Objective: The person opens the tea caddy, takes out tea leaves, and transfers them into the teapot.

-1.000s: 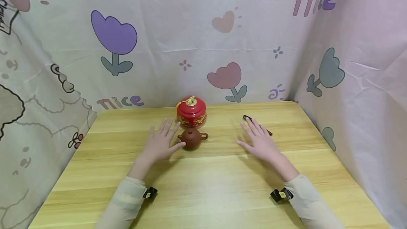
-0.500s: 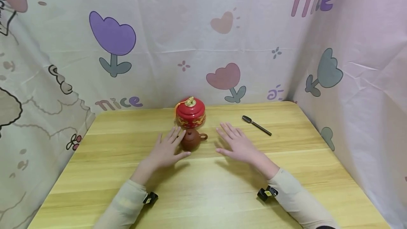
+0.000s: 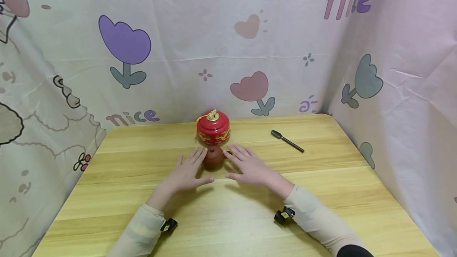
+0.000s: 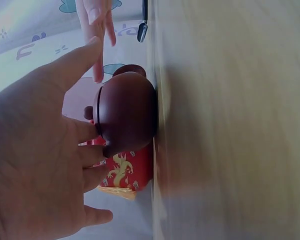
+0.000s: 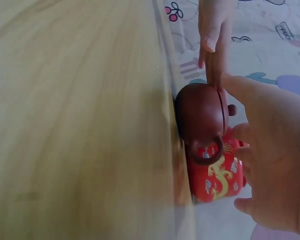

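Note:
A small brown clay teapot with its lid on stands upright on the table, its handle toward the right. Beside its spout side is my left hand, fingers extended; whether they touch the pot I cannot tell. My right hand hovers by the handle, fingers nearly straight, covering part of it in the head view. The left wrist view shows the teapot beyond the left fingers and thumb. In the right wrist view the teapot handle is near the right fingers. Neither hand grips anything.
Right behind the teapot stands a red lidded jar with gold dragons and an orange tassel. A dark, slim scoop-like tool lies at the back right of the wooden table. A printed cloth hangs around the table.
My right hand has swept left from over the dark tool to the teapot's handle. The left hand has shifted slightly right, closer to the spout. Teapot and jar stay put.

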A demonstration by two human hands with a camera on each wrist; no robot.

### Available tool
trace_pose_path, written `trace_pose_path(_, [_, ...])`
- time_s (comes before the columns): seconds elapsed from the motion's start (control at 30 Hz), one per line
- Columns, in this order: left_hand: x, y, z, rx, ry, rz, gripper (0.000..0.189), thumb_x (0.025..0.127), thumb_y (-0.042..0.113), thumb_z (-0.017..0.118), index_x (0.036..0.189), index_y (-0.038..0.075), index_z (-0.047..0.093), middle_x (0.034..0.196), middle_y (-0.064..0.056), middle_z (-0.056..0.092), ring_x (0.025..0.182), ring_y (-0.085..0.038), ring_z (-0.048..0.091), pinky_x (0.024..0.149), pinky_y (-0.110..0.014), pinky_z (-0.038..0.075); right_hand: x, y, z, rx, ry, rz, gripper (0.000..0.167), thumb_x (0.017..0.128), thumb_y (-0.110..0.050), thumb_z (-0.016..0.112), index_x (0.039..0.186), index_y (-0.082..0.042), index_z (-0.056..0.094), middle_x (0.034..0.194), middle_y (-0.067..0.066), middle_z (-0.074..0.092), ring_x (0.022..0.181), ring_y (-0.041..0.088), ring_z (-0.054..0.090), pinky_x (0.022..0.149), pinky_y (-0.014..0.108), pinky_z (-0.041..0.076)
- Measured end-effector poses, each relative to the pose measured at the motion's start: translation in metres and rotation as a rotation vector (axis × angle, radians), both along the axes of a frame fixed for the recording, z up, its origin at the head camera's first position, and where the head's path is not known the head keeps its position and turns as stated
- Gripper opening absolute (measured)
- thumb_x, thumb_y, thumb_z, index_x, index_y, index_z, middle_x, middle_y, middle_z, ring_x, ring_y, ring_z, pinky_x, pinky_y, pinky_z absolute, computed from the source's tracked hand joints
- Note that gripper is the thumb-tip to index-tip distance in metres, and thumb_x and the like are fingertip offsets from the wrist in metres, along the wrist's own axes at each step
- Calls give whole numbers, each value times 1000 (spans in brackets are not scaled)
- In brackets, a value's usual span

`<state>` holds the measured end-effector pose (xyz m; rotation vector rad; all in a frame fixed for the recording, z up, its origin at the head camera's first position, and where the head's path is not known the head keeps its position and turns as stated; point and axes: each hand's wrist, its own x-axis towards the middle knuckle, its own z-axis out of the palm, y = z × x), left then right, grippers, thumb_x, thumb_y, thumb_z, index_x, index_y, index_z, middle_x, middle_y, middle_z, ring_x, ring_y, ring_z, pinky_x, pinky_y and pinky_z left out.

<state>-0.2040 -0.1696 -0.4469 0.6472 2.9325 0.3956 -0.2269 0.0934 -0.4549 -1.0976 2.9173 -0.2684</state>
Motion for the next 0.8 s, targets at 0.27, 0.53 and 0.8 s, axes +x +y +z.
trace_pose_path(0.27, [0,-1,1,31,-19,-19,102,85,69,57,157,13,12,164,-12,13,152,-35,11,116,-67,15,-2,-7,-3,26,-20,11,88,92,-71,39,157,-15,18,165,1,4,154,24,4,122,54,16])
trace_pose_path(0.53, [1,0,4,49,-43,-39,101,85,67,57,157,11,13,164,-14,12,152,-36,11,116,-66,17,-1,-6,-4,4,-34,0,89,92,-66,47,156,-10,20,165,5,10,154,25,7,122,54,17])
trace_pose_path(0.8, [-2,4,3,29,-33,-65,101,85,70,55,157,13,13,165,-12,11,153,-33,11,116,-64,20,1,1,-5,-9,-35,-11,90,91,-65,49,156,-10,20,165,7,12,153,28,12,121,54,18])
